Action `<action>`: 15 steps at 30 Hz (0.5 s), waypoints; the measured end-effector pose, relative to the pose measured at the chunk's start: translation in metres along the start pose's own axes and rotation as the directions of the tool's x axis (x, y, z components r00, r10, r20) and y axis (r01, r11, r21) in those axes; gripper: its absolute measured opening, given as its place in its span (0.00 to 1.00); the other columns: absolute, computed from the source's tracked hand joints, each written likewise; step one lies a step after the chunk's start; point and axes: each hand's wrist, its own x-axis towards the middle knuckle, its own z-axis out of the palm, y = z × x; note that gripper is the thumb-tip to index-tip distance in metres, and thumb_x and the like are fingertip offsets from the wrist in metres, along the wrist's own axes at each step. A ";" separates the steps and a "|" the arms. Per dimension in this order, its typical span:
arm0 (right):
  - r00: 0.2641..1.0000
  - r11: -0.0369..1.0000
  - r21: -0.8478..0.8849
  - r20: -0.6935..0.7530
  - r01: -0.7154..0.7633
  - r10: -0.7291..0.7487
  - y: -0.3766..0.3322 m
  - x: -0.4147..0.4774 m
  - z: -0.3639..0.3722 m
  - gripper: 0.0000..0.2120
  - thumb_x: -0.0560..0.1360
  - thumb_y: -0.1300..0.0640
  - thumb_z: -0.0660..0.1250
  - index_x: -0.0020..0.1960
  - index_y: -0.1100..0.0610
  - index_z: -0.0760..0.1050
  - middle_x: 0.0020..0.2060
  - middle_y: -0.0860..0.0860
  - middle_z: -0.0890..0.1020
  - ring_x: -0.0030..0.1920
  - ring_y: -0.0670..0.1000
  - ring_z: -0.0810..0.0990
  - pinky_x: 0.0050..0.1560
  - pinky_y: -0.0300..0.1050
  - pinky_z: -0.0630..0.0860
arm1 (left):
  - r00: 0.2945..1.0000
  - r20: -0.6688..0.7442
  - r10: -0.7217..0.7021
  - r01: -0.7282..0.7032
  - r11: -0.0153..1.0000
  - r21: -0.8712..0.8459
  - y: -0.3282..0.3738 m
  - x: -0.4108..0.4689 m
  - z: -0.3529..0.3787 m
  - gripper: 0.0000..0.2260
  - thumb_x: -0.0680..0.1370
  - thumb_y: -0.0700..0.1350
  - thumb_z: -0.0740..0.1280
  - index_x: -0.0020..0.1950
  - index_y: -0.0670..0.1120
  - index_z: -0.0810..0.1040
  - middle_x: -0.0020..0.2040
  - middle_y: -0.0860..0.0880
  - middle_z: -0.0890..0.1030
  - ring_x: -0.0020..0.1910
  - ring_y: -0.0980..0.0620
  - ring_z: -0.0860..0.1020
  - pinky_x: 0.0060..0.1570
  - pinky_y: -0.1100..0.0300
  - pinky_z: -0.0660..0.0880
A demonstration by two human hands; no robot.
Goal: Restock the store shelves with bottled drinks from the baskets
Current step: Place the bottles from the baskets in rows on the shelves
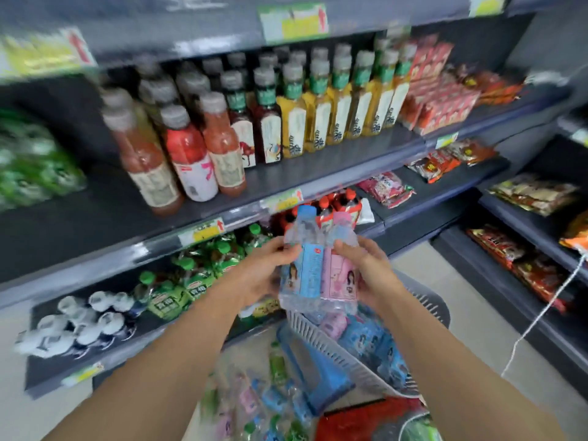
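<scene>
The left grip (264, 265) is curling its fingers around a blue-label bottle (304, 268), and the right grip (362, 268) is clasping a pink-label bottle (340, 272). The two bottles are touching each other, raised above the grey basket (426, 299) and in front of the shelves. I am judging the task as about midway: this basket is holding many more blue and pink bottles, and another heap of bottles (254, 402) is waiting lower down. The middle shelf (95, 218) is showing a bare stretch beside the juice bottles (191, 154). Green-capped bottles (197, 278) are filling the shelf below. Snack packets (534, 192) are lying at the right, above a pale floor (471, 297).
</scene>
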 end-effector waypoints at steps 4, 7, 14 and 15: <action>0.993 0.988 -0.133 0.100 0.074 -0.061 -0.022 -0.031 0.048 0.34 0.64 0.57 0.79 0.66 0.63 0.70 0.47 0.57 0.86 0.44 0.55 0.84 0.48 0.54 0.80 | 0.997 -0.035 0.075 -0.071 0.991 0.116 0.034 -0.059 -0.031 0.12 0.76 0.41 0.68 0.59 0.50 0.77 0.56 0.47 0.82 0.55 0.46 0.80 0.56 0.43 0.77; 0.980 0.971 -0.190 0.165 0.145 -0.114 -0.035 -0.057 0.087 0.34 0.59 0.54 0.81 0.61 0.62 0.75 0.50 0.59 0.84 0.42 0.54 0.84 0.40 0.46 0.78 | 0.989 -0.084 0.118 -0.105 0.983 0.153 0.053 -0.102 -0.053 0.16 0.74 0.40 0.71 0.60 0.51 0.76 0.59 0.46 0.81 0.59 0.45 0.79 0.58 0.39 0.75; 0.938 0.906 -0.280 0.230 0.317 -0.258 -0.053 -0.122 0.162 0.25 0.62 0.57 0.80 0.57 0.56 0.78 0.50 0.53 0.84 0.43 0.50 0.81 0.43 0.43 0.73 | 0.931 -0.190 0.310 -0.271 0.940 0.207 0.091 -0.199 -0.095 0.22 0.72 0.38 0.74 0.62 0.52 0.75 0.57 0.49 0.82 0.53 0.48 0.82 0.49 0.46 0.80; 0.930 0.897 -0.281 0.240 0.341 -0.278 -0.056 -0.132 0.170 0.25 0.63 0.57 0.80 0.58 0.56 0.77 0.50 0.52 0.84 0.44 0.49 0.81 0.42 0.41 0.72 | 0.919 -0.209 0.336 -0.293 0.933 0.209 0.097 -0.210 -0.099 0.22 0.72 0.38 0.74 0.63 0.52 0.74 0.57 0.48 0.82 0.53 0.47 0.82 0.48 0.46 0.80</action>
